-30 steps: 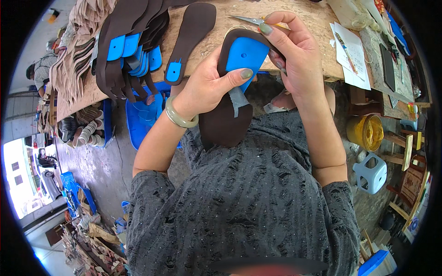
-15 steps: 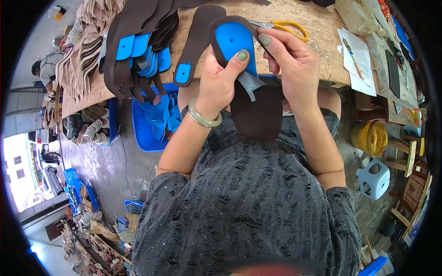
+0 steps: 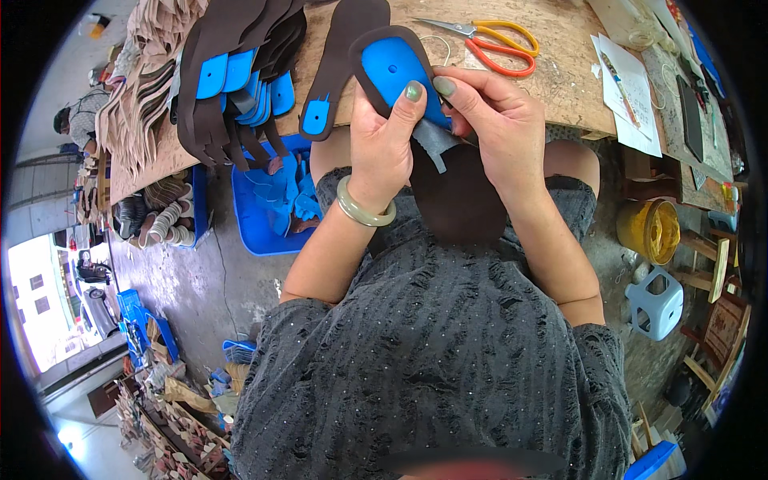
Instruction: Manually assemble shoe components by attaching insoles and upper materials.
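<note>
Between my hands, a dark brown insole (image 3: 460,196) with a blue heel pad (image 3: 392,66) is tilted over my lap. My left hand (image 3: 384,132) grips its left edge, the thumb lying flat on the blue pad. My right hand (image 3: 500,120) pinches the brown rim on the right side of the pad between thumb and fingers. A grey strip (image 3: 433,142) sticks out below the pad, between both hands. Another brown insole (image 3: 344,56) with a small blue piece lies on the table just beyond. Scissors (image 3: 488,40) with orange and yellow handles rest there, blades parted.
Stacked brown insoles with blue pads (image 3: 240,40) and beige pieces (image 3: 144,104) cover the table's left. White paper with a pen (image 3: 628,96) lies at right. Below are a blue bin (image 3: 248,216) of blue scraps, a yellow bucket (image 3: 652,232) and a light-blue stool (image 3: 656,304). A person works far left.
The insole and my hands have shifted slightly left, and the insole has turned a little. More of the scissors shows now, including the orange handle. My right hand has moved lower along the rim.
</note>
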Demonstrator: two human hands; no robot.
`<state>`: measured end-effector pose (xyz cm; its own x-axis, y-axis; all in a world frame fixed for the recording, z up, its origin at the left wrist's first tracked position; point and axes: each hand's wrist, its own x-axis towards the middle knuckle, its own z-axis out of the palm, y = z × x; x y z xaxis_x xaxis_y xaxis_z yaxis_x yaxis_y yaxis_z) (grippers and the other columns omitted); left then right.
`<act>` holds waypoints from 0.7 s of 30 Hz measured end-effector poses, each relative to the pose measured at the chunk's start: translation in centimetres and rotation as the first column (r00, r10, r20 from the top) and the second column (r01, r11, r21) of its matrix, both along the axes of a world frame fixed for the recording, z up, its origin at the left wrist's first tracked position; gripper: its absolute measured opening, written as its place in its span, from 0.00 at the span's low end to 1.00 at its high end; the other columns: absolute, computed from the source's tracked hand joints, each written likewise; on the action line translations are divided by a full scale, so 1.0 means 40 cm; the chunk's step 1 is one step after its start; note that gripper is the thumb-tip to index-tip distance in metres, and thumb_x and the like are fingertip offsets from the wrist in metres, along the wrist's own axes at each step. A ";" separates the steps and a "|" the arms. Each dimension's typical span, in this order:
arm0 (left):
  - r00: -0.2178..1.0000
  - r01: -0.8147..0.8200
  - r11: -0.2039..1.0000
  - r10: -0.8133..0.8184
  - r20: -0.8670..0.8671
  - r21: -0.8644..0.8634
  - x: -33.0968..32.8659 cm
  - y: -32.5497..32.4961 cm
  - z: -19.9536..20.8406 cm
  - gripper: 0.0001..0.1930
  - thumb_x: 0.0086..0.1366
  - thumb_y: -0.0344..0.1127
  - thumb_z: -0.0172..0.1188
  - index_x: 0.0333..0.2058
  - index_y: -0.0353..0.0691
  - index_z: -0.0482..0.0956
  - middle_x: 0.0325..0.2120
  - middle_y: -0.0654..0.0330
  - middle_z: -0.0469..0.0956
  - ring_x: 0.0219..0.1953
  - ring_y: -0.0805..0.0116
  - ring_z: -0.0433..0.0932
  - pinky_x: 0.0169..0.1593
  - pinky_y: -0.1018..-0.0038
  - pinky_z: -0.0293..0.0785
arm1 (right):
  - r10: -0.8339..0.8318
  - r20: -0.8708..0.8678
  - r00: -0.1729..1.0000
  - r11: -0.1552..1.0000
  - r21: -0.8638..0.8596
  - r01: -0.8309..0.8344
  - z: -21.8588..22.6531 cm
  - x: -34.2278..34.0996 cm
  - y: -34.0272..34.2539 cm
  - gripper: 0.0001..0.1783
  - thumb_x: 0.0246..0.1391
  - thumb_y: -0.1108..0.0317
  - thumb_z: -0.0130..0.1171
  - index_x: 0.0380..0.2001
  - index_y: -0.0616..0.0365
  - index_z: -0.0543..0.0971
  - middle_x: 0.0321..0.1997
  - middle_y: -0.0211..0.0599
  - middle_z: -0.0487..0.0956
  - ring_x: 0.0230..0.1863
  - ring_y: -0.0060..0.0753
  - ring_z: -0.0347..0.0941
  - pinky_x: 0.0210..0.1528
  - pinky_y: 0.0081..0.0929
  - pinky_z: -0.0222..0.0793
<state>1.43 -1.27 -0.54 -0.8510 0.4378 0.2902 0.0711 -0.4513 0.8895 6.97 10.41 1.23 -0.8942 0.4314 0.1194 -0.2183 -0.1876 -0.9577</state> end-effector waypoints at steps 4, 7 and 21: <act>1.000 -0.011 1.000 0.012 0.026 -0.023 0.005 -0.003 -0.002 0.11 0.69 0.35 0.50 0.45 0.35 0.67 0.32 0.63 0.74 0.33 0.75 0.75 0.37 0.79 0.73 | 0.011 0.020 1.000 1.000 -0.017 -0.011 -0.008 0.001 0.000 0.09 0.54 0.69 0.62 0.37 0.61 0.82 0.21 0.22 0.75 0.21 0.08 0.66 0.23 0.08 0.62; 0.999 -0.001 0.999 0.003 0.039 -0.049 0.010 -0.005 0.002 0.11 0.70 0.36 0.49 0.45 0.36 0.67 0.32 0.63 0.74 0.33 0.75 0.75 0.37 0.79 0.73 | 0.021 0.045 0.999 1.000 -0.023 -0.020 -0.014 0.001 0.003 0.10 0.53 0.68 0.62 0.37 0.62 0.82 0.21 0.23 0.75 0.21 0.09 0.66 0.23 0.08 0.62; 0.996 0.059 0.995 -0.053 0.077 -0.082 0.010 -0.012 -0.036 0.12 0.71 0.38 0.47 0.46 0.36 0.69 0.36 0.64 0.75 0.37 0.76 0.75 0.41 0.79 0.73 | 0.090 0.132 0.987 0.993 0.068 -0.099 -0.059 0.012 0.027 0.11 0.52 0.65 0.63 0.35 0.61 0.83 0.21 0.22 0.74 0.22 0.11 0.64 0.24 0.11 0.60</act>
